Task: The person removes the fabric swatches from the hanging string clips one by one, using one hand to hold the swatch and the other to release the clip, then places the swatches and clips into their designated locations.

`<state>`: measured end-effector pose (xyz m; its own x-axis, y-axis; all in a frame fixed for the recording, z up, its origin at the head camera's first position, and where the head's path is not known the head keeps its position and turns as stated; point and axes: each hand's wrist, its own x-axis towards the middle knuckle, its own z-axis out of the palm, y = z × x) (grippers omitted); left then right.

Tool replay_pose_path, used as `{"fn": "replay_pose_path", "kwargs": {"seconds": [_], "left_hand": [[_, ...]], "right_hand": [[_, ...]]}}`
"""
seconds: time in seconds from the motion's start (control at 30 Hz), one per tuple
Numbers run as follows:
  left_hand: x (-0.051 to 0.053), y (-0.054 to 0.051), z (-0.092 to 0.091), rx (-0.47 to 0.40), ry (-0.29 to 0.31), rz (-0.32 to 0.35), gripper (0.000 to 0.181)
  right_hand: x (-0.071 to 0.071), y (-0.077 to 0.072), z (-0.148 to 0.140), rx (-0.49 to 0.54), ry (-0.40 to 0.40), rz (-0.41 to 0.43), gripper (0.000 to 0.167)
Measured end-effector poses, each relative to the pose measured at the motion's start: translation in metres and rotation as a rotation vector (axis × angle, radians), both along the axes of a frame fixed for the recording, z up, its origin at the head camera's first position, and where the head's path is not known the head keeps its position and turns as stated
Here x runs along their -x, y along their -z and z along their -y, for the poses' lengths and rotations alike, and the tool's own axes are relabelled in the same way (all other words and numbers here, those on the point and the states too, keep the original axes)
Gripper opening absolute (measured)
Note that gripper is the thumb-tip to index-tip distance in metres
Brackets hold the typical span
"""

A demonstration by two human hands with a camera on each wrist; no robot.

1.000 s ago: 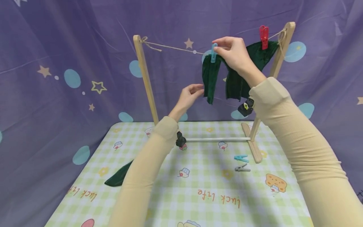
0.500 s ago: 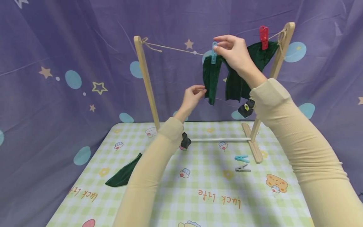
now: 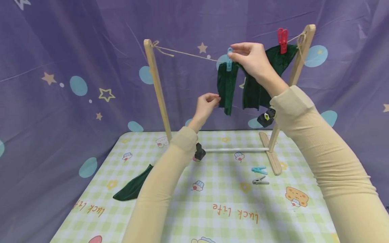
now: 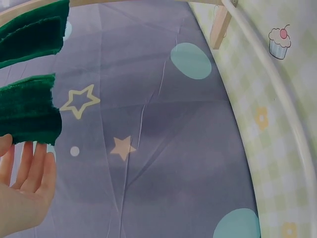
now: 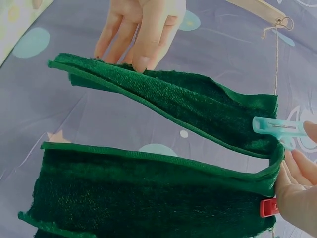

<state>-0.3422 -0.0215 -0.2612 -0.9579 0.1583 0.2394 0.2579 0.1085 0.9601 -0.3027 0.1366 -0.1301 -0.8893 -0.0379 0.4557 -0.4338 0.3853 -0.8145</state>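
Note:
A dark green velvet cloth [image 3: 225,89] hangs from the string line [image 3: 191,54], its two hanging parts joined near the top. At its left part, my right hand [image 3: 253,60] pinches the upper end of a light blue clothespin [image 5: 277,126], whose jaws are over the cloth's top edge. Lower down, my left hand [image 3: 206,107] holds the outer side edge of that part between thumb and fingers, seen also in the right wrist view. A red clothespin [image 3: 283,41] clips the cloth's right part to the line. My right hand hides some of the cloth's middle.
The line runs between two wooden posts [image 3: 157,84] joined by a white rod [image 3: 235,149]. On the checked tablecloth [image 3: 218,195] lie a blue clothespin [image 3: 259,169] and a grey clothespin [image 3: 260,181] at right. Another green cloth [image 3: 130,187] lies left, partly behind my left sleeve.
My right hand and the blue clothespin have come down slightly, and the cloth's left part with them. My left hand has shifted a little right and down along with the cloth's edge.

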Motion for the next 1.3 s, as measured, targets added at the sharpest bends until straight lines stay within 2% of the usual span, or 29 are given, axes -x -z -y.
{"fn": "replay_pose_path", "kwargs": {"seconds": [0.23,0.47,0.7,0.93,1.2,1.3], "left_hand": [[-0.003,0.001,0.006,-0.002,-0.026,-0.016,0.018],[-0.007,0.002,0.008,0.003,-0.050,-0.043,0.016],[-0.011,-0.003,0.013,0.022,-0.048,-0.081,0.016],[-0.012,-0.006,0.019,0.026,-0.048,-0.097,0.015],[-0.013,-0.005,0.025,0.067,-0.062,-0.100,0.014],[-0.013,-0.005,0.027,0.093,-0.064,-0.098,0.015]], "right_hand": [[-0.001,0.001,-0.001,0.095,-0.032,0.004,0.037],[-0.001,0.005,0.000,0.140,-0.004,-0.052,0.024],[-0.001,0.005,0.003,0.154,0.043,-0.096,0.013],[0.001,0.005,0.003,0.213,0.020,-0.160,0.006],[0.003,0.008,0.002,0.461,-0.107,-0.216,0.011],[0.003,0.007,0.001,0.508,-0.113,-0.236,0.011]]}}
